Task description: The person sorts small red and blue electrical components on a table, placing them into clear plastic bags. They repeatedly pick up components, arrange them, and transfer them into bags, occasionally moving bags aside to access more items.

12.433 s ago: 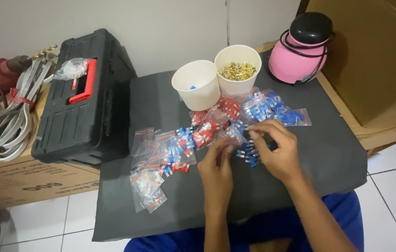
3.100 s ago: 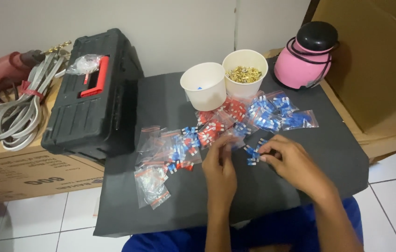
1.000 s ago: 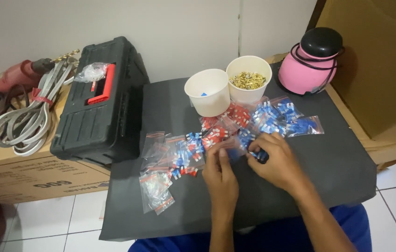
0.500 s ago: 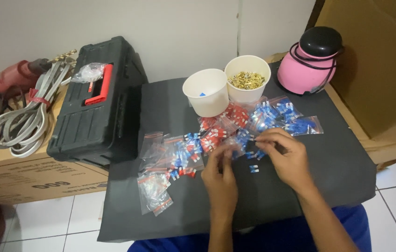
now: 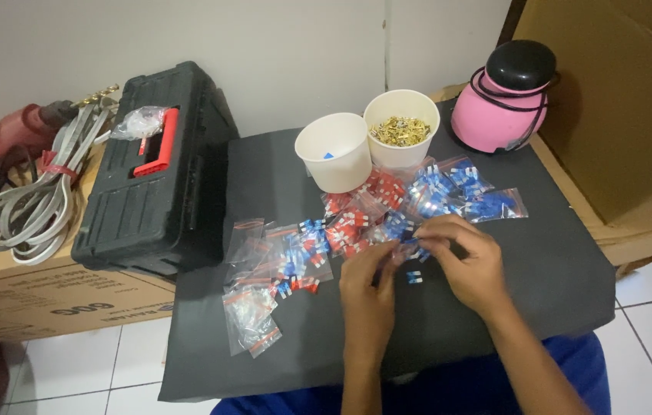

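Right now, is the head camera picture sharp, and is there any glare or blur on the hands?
Head view: light is soft and even; faint shine on the pink jug; left hand and right hand slightly soft; the small clear bags stay readable; edges bend a little.

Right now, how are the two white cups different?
The left cup looks nearly empty, with only a small blue piece showing inside; the right cup is filled with small brass-coloured metal pieces. The left cup sits nearer the hands, the right cup nearer the wall. Both are white, upright, open-topped and touching.
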